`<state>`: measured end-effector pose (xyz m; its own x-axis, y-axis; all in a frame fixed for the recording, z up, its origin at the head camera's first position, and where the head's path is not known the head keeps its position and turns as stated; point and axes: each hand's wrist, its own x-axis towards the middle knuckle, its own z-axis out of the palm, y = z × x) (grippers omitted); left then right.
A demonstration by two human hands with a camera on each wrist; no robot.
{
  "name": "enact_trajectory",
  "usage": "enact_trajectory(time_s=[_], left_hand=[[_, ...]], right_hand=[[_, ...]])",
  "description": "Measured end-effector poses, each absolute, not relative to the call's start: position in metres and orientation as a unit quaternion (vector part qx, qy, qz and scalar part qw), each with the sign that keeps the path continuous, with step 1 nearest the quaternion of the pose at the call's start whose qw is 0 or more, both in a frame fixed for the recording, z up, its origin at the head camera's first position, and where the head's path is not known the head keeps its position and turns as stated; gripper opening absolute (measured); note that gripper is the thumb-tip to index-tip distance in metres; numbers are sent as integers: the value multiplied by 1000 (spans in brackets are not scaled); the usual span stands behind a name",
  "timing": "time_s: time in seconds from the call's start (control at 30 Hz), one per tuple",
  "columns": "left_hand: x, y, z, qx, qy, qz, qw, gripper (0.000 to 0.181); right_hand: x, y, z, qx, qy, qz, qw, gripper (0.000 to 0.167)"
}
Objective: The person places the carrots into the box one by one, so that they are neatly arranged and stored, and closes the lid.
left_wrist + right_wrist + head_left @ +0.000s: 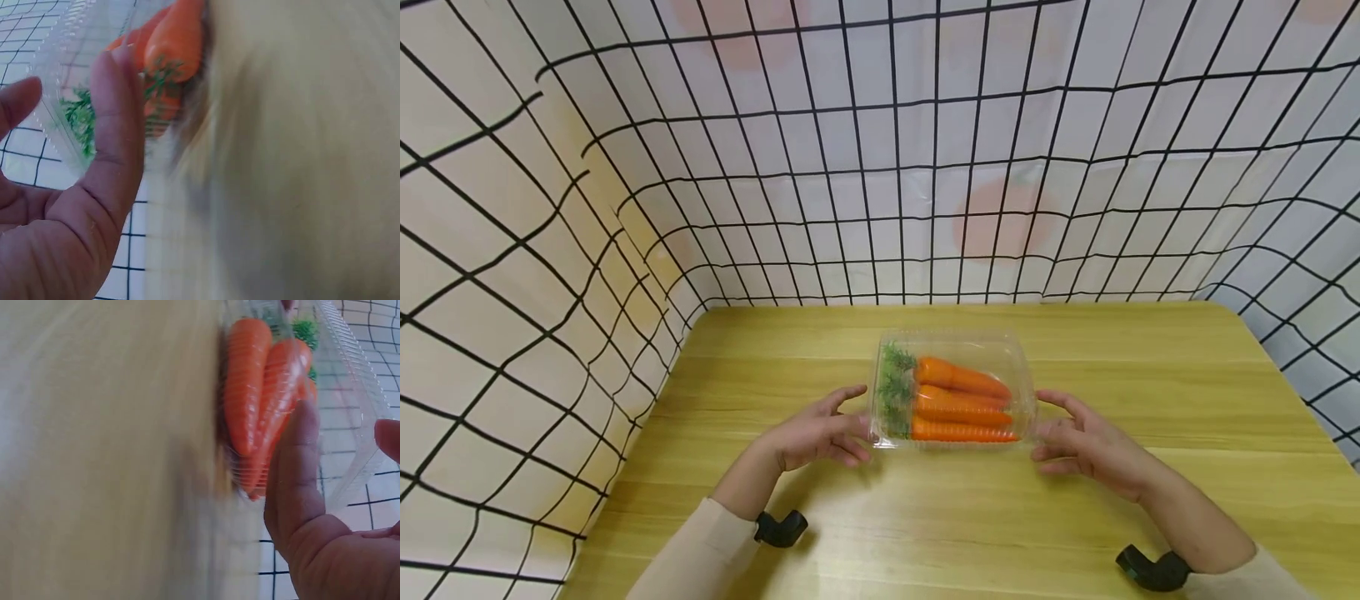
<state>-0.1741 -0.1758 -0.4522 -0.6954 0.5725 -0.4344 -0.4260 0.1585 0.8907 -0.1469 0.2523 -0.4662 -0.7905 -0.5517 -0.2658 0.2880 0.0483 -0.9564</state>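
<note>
A clear plastic box [951, 340] is at the middle of the table, with three orange carrots [962, 406] seen through its wall. Their leafy green tops [895, 387] point to the left. My left hand [812, 433] is at the box's left end, its thumb [115, 125] against the near corner and its fingers spread. At the opposite end is my right hand [1093, 446], with its thumb [297, 469] at the near right corner and its fingers loosely extended. Neither hand's fingers curl round the box. Both wrist views are blurred over the table.
The wooden table [925, 533] has a yellowish grain. Black wire mesh [936, 175] stands along the back and both sides, with a pale, patterned sheet behind it. A black wrist mount [781, 528] is on the left forearm, and another mount [1152, 570] is on the right.
</note>
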Motion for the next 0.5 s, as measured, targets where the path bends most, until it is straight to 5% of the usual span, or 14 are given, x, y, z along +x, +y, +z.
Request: enact_trajectory(time_s=[0.5], left_hand=[[-169,-160,-471,16,648,680,342,83]], right_hand=[[-142,242,-487,-110,580,-753,289,53]])
